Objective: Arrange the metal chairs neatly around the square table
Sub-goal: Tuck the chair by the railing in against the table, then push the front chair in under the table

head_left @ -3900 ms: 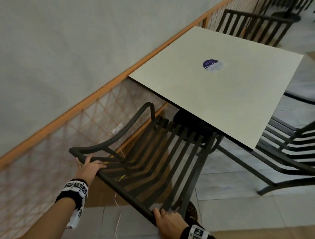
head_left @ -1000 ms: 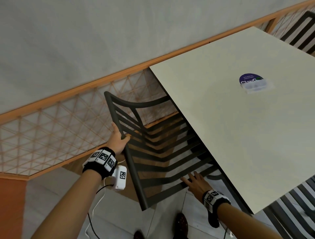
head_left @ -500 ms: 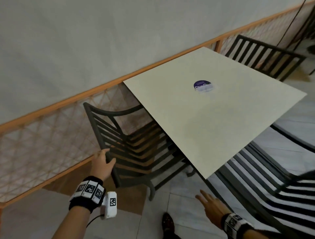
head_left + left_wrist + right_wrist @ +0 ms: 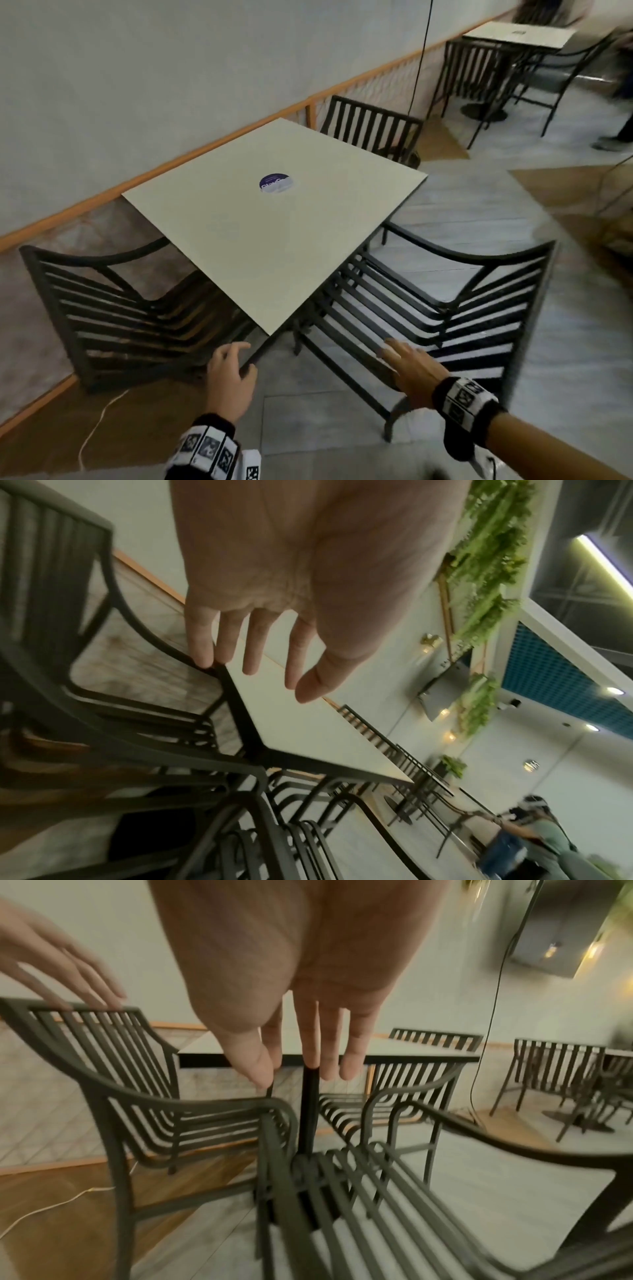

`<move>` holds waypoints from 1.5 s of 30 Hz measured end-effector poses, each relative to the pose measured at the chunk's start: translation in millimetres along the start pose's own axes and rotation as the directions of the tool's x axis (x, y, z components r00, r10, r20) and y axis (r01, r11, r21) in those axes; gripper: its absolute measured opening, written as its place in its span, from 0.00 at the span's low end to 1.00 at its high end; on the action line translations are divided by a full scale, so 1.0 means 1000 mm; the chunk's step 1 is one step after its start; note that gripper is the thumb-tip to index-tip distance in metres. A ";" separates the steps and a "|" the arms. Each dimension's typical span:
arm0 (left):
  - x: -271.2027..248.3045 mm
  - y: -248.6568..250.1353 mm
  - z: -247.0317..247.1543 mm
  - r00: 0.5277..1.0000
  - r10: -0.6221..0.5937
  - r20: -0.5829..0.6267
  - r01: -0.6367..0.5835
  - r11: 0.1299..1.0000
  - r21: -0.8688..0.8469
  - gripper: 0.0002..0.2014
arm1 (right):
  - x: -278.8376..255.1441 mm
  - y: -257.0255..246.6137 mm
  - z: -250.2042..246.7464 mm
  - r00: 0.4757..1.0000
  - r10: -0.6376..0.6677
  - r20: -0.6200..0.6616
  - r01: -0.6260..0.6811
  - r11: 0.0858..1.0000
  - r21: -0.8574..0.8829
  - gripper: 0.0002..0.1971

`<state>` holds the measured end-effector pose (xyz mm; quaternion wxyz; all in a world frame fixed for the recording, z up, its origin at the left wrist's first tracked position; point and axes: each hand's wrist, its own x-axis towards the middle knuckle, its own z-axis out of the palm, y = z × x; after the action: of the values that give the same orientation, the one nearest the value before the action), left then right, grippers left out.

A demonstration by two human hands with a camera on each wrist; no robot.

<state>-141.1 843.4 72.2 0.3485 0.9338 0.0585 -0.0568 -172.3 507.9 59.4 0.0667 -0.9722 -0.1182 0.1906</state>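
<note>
The square table [image 4: 274, 236] has a smooth, matte cream top with a thin dark edge and a round purple sticker [image 4: 275, 184] near its middle. Three dark metal chairs of slatted bars stand at it: the left chair [image 4: 113, 308] tucked under the left edge, the right chair [image 4: 445, 308] at the right edge with curved armrests, and the far chair [image 4: 371, 128] at the far edge. The left hand [image 4: 229, 380] hangs loosely spread near the table's near corner, holding nothing. The right hand [image 4: 412, 368], fingers straight and wide, hovers over the right chair's armrest.
</note>
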 end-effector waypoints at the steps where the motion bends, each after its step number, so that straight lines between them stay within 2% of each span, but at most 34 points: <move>1: 0.001 0.017 0.018 0.999 0.044 0.032 -0.044 0.999 0.010 0.15 | -0.006 0.019 -0.014 1.000 -0.014 -0.018 0.014 1.000 -0.022 0.25; 4: 0.006 0.068 0.073 0.983 0.105 0.150 -0.110 0.994 0.024 0.14 | -0.022 0.087 -0.065 0.993 -0.088 -0.072 0.083 0.994 -0.072 0.21; 6: 0.012 0.104 0.103 0.968 0.101 0.228 -0.102 0.995 -0.004 0.13 | -0.031 0.136 -0.105 0.987 -0.123 -0.102 0.111 0.987 -0.115 0.20; 9: 0.022 0.154 0.133 0.947 -0.009 0.322 0.022 0.999 -0.037 0.09 | -0.038 0.209 -0.154 0.985 -0.119 -0.126 0.101 0.985 -0.140 0.20; 12: 0.029 0.189 0.157 0.933 -0.140 0.330 0.171 0.983 -0.066 0.14 | -0.032 0.275 -0.189 0.989 -0.072 -0.127 0.057 0.991 -0.121 0.19; 18: 0.027 0.204 0.207 0.867 -0.364 0.341 0.393 0.919 -0.017 0.21 | 0.028 0.371 -0.202 1.000 0.007 -0.031 -0.011 0.991 -0.136 0.17; 22: 0.025 0.195 0.232 0.764 -0.507 0.399 0.555 0.832 -0.004 0.27 | 0.082 0.410 -0.179 0.994 0.007 0.110 0.017 0.976 -0.218 0.16; 25: 0.021 0.194 0.249 0.684 -0.550 0.479 0.552 0.820 0.152 0.31 | 0.115 0.438 -0.158 0.974 0.015 0.226 0.047 0.962 -0.270 0.13; 26: 0.018 0.196 0.255 0.640 -0.559 0.528 0.544 0.814 0.203 0.33 | 0.121 0.447 -0.153 0.963 0.017 0.270 0.061 0.959 -0.278 0.10; 29: 0.004 0.200 0.281 0.394 -0.571 0.720 0.675 0.711 0.195 0.38 | 0.130 0.482 -0.138 0.926 0.037 0.376 0.096 0.939 -0.329 0.07; 30: 0.000 0.200 0.288 0.343 -0.573 0.744 0.690 0.691 0.215 0.41 | 0.130 0.493 -0.134 0.915 0.059 0.400 0.091 0.934 -0.346 0.08; 31: -0.003 0.196 0.295 0.323 -0.591 0.739 0.690 0.682 0.243 0.47 | 0.130 0.503 -0.129 0.903 0.087 0.422 0.076 0.932 -0.355 0.10; 32: -0.006 0.189 0.302 0.334 -0.617 0.712 0.680 0.682 0.271 0.53 | 0.129 0.510 -0.125 0.887 0.123 0.444 0.054 0.929 -0.365 0.14; 33: -0.008 0.184 0.309 0.368 -0.631 0.683 0.666 0.691 0.280 0.59 | 0.129 0.516 -0.122 0.874 0.151 0.462 0.030 0.932 -0.362 0.18; 35: -0.010 0.177 0.320 0.373 -0.636 0.676 0.644 0.702 0.304 0.64 | 0.130 0.521 -0.116 0.831 0.201 0.518 -0.007 0.936 -0.351 0.20; 37: -0.011 0.175 0.323 0.388 -0.641 0.662 0.598 0.722 0.349 0.63 | 0.133 0.522 -0.113 0.797 0.205 0.568 0.007 0.937 -0.349 0.18; 40: -0.014 0.169 0.325 0.372 -0.637 0.675 0.562 0.733 0.382 0.63 | 0.137 0.520 -0.113 0.781 0.200 0.592 0.033 0.933 -0.358 0.16; 44: -0.020 0.177 0.318 0.350 -0.652 0.673 0.557 0.722 0.410 0.59 | 0.135 0.518 -0.106 0.809 0.173 0.562 0.011 0.951 -0.308 0.16; 45: -0.022 0.180 0.315 0.359 -0.656 0.664 0.542 0.726 0.424 0.57 | 0.134 0.518 -0.105 0.819 0.162 0.551 0.006 0.957 -0.291 0.16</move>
<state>-156.3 499.9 -45.2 0.2296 0.7444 0.2336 -0.5819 94.5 34.6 18.2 -0.1174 -0.8744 -0.1179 0.4559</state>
